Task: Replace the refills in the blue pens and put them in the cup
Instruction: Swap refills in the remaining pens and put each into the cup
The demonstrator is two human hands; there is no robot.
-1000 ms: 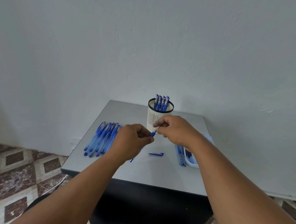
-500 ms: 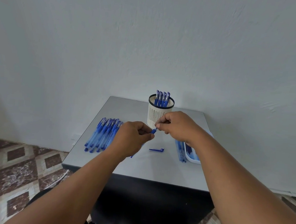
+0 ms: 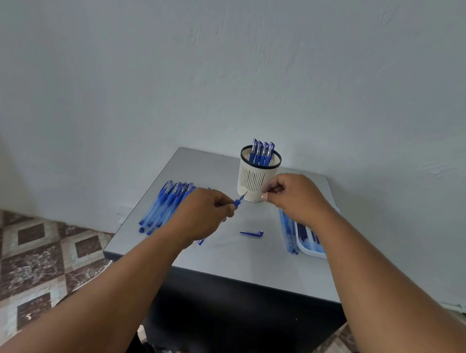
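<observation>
My left hand (image 3: 200,213) grips a blue pen (image 3: 237,203) with its thin front end sticking out toward the cup, while its back end shows below my wrist. My right hand (image 3: 295,196) hovers just right of that end, apart from it. Its thumb and fingers are curled and pinched together on something too small to make out. The white perforated cup (image 3: 257,178) stands behind both hands with several blue pens (image 3: 261,150) upright in it. A loose blue cap (image 3: 251,233) lies on the grey table (image 3: 246,265).
A row of several blue pens (image 3: 166,204) lies on the table's left side. A white tray (image 3: 311,252) with blue refills or pens sits at the right edge, with more blue pens (image 3: 287,232) beside it. A wall rises right behind the table, and tiled floor shows to the left.
My right hand has pulled away to the right from the pen's front end, which it pinched before. My left hand still grips the pen.
</observation>
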